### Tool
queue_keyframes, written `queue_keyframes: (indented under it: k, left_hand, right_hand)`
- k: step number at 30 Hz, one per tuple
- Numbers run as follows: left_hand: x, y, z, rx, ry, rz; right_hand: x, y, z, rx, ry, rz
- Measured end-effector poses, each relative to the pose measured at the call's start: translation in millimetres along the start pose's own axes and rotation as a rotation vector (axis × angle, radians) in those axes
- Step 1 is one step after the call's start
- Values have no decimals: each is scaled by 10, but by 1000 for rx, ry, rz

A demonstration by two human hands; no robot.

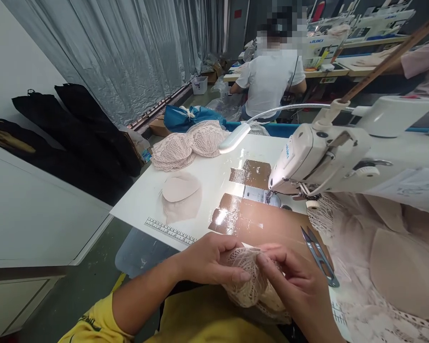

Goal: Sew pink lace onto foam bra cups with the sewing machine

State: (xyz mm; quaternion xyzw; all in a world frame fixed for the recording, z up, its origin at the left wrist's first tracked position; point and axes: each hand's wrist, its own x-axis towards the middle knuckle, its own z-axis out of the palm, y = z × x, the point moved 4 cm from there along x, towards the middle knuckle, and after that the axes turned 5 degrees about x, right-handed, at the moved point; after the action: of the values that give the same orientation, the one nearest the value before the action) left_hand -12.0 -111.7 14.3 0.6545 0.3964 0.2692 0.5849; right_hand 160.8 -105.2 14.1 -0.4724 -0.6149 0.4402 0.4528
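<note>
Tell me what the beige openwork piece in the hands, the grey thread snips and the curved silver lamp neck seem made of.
Beige openwork piece: soft matt lace, fibre uncertain; net-like holes and folds show. Grey thread snips: probably metal, with a smooth sheen on the blades. Curved silver lamp neck: likely shiny metal, given glints along its arc.
</note>
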Motion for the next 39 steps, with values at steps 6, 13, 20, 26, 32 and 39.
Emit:
queue_keyframes:
  k: [6, 13, 20, 26, 32, 39]
  left_hand:
    - [58, 5, -60, -1, 43, -3]
    - [184, -17, -36, -57, 14, 3]
    - [272, -27, -60, -136, 2, 2]
    - [377, -130, 70, -450, 72, -49]
    - [340, -129, -277, -691, 373, -160]
    - [345, 417, -1046, 379, 829, 92]
  right_hand:
    - [31, -12, 5, -33, 23, -13]
    - [78, -18, -28, -96, 45, -4]
    - [130, 4, -65, -38, 55, 47]
    - [217, 109, -6, 187, -56, 272]
    - [344, 203, -276, 364, -24, 418]
    - [377, 190, -793, 35, 98, 263]
